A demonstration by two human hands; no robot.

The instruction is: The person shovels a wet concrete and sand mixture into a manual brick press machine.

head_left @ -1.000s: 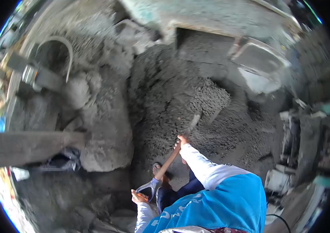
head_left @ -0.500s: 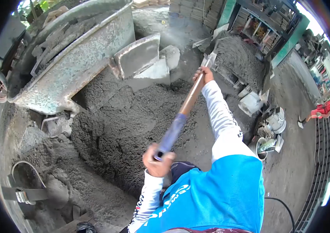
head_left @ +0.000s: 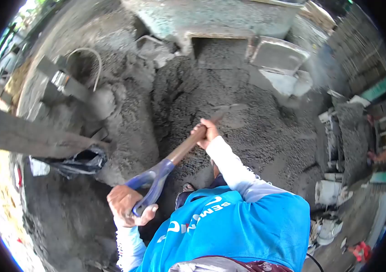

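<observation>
I hold a shovel (head_left: 175,156) with a brown wooden shaft and a blue D-grip. My left hand (head_left: 127,206) is closed on the blue grip low in the view. Farther up the shaft, my right hand (head_left: 205,132) grips the wood near the blade. The grey metal blade (head_left: 229,111) hovers flat over a large pile of dark wet concrete mix (head_left: 229,104). My white sleeves and blue shirt fill the bottom of the view.
A grey mixer tub (head_left: 211,18) stands at the top with a flat metal pan (head_left: 277,54) beside it. A lighter sand heap (head_left: 129,122) and a black bag (head_left: 82,163) lie left. Moulds and buckets (head_left: 333,190) crowd the right side.
The shovel swung up to the right half a second ago and is now back down over the concrete pile. My view turned with it, away from the rack on the right.
</observation>
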